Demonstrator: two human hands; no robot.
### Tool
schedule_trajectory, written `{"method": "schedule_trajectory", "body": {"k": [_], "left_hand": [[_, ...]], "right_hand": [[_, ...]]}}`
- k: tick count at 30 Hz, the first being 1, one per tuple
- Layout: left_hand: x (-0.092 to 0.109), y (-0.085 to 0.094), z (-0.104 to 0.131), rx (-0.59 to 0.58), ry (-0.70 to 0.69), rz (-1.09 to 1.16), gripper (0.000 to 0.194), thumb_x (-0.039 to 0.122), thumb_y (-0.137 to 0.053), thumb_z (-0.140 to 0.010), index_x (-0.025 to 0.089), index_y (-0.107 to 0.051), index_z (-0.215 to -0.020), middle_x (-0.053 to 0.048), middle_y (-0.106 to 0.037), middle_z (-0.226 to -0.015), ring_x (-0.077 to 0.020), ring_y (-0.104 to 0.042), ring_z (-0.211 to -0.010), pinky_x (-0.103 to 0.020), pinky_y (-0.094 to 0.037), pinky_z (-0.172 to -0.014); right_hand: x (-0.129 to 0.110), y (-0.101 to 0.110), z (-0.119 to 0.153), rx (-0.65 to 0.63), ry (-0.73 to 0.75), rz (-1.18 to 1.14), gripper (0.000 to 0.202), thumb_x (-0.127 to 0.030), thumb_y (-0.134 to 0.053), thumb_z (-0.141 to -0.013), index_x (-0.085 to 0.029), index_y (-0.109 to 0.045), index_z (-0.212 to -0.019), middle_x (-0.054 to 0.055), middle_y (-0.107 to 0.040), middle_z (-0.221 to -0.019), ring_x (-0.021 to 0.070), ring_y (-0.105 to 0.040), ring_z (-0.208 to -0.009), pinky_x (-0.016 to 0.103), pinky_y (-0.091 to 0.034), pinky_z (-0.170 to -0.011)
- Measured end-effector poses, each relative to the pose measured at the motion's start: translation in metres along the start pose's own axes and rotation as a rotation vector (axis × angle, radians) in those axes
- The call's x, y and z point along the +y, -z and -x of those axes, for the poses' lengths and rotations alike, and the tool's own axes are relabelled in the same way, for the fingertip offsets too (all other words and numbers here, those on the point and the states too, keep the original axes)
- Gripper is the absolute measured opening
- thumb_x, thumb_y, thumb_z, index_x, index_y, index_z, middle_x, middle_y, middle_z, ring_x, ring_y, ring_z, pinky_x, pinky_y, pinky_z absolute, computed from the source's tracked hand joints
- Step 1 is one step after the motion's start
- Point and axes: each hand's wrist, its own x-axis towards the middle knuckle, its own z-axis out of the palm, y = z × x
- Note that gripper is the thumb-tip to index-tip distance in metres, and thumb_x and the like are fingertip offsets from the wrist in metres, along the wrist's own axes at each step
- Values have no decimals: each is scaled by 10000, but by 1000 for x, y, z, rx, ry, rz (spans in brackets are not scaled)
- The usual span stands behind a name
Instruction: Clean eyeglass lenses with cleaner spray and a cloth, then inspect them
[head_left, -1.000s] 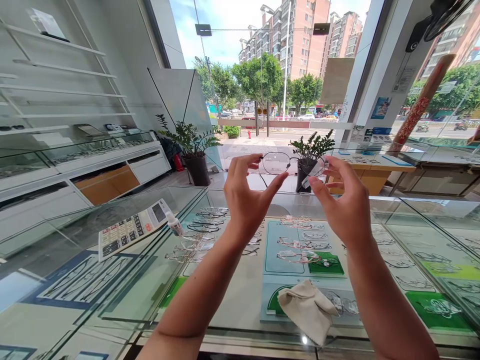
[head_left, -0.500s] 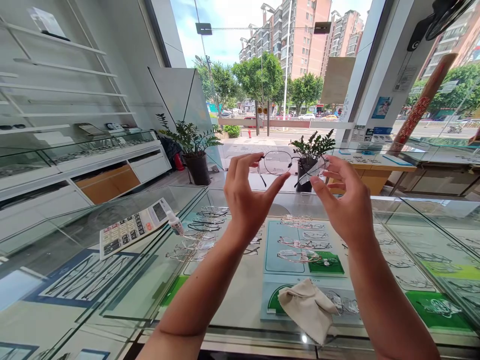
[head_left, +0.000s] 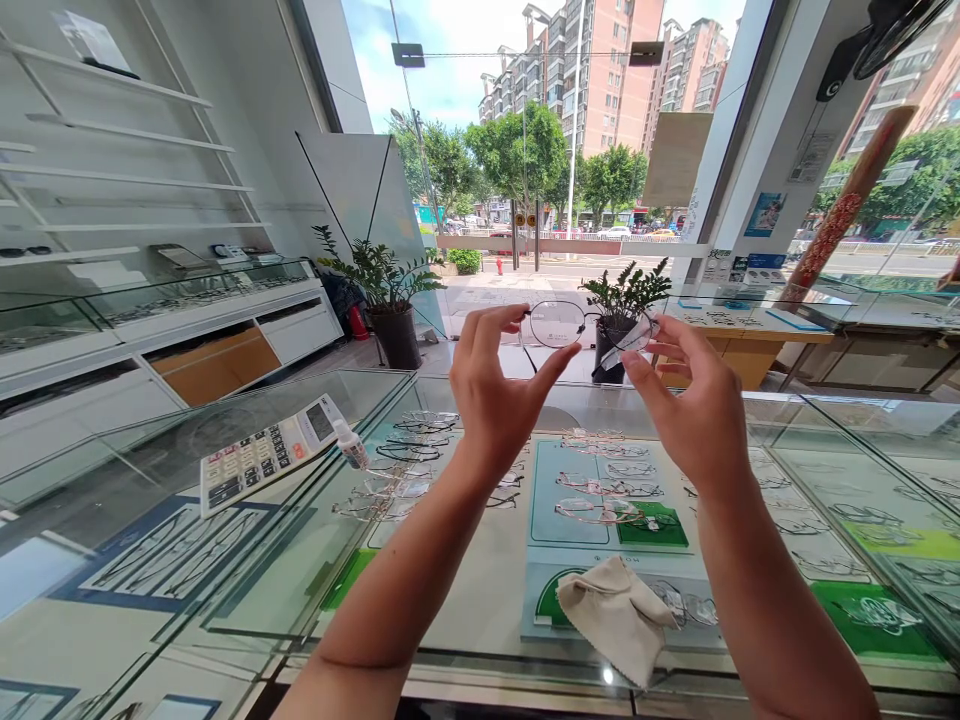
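Observation:
A pair of thin-rimmed glasses point(head_left: 557, 324) is held up in front of the window, over the glass counter. My left hand point(head_left: 499, 385) grips its left edge with the fingers, the thumb stretched out below the lens. At the other end my right hand point(head_left: 686, 400) pinches the frame near the right lens, where a clear tag or film hangs. Below, a beige cloth point(head_left: 619, 615) lies crumpled on the counter's glass. Rows of glasses point(head_left: 600, 511) are displayed under and around my forearms.
On the left of the counter point(head_left: 480, 665) lie a calculator point(head_left: 259, 455) and a small white bottle point(head_left: 350, 446). Two potted plants point(head_left: 394, 338) point(head_left: 611, 345) stand beyond it, before glass doors. A wall display case point(head_left: 232, 350) is at left, a wooden desk point(head_left: 739, 350) at right.
The glasses have tilted slightly in my hands, and the temples show at a slightly different angle. Both hands have shifted very little.

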Motion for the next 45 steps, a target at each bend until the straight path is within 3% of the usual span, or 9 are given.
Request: {"method": "schedule_trajectory", "body": {"k": [4,8,20,25,32,45], "left_hand": [[-10,-3,0,14,-8,51,549,492,-920,-836,244,-676,-1261,-88,-747,-1211,-265,-706,-1157,-452,-607,-1003],[-20,-8,2,23,12,122,562,511,-889,-865,255,-653,-1306,-97,-726,-1279,-267,-691,-1242,-460,-613,-1060],[-41,-22,7,-86,120,351,538,444,-842,-910,293,-591,-1361,-103,-704,-1359,-240,-724,-1255,-426,-629,-1068],[-35,-18,7,-50,92,245,565,459,-861,-891,288,-609,-1366,-103,-707,-1350,-252,-710,-1254,-447,-623,-1064],[-21,-10,6,91,-61,24,606,554,-887,-851,256,-650,-1323,-103,-742,-1269,-296,-693,-1242,-474,-629,-982],[-15,-9,6,77,-119,30,589,545,-879,-863,252,-646,-1318,-96,-753,-1262,-292,-697,-1238,-489,-605,-1021]], "right_hand": [[2,-1,0,55,53,-64,500,-509,-734,-974,-260,-690,-1406,126,-785,-1342,310,-768,-1188,528,-672,-948],[4,-2,-2,139,84,-133,391,-491,-696,-1007,-257,-749,-1316,109,-806,-1282,290,-782,-1144,498,-682,-927],[-10,4,0,191,66,-185,281,-440,-705,-1007,-241,-805,-1178,87,-833,-1185,260,-800,-1049,469,-695,-902],[-3,2,-2,179,33,-185,288,-453,-711,-1001,-237,-812,-1163,85,-843,-1131,265,-809,-1019,484,-693,-904],[16,-7,-10,132,-53,-321,356,-504,-727,-984,-220,-822,-1177,91,-856,-1109,282,-828,-1018,512,-699,-917],[20,-11,-12,147,-100,-434,385,-529,-821,-899,-228,-811,-1137,79,-858,-1038,278,-830,-1000,519,-683,-929]]}}
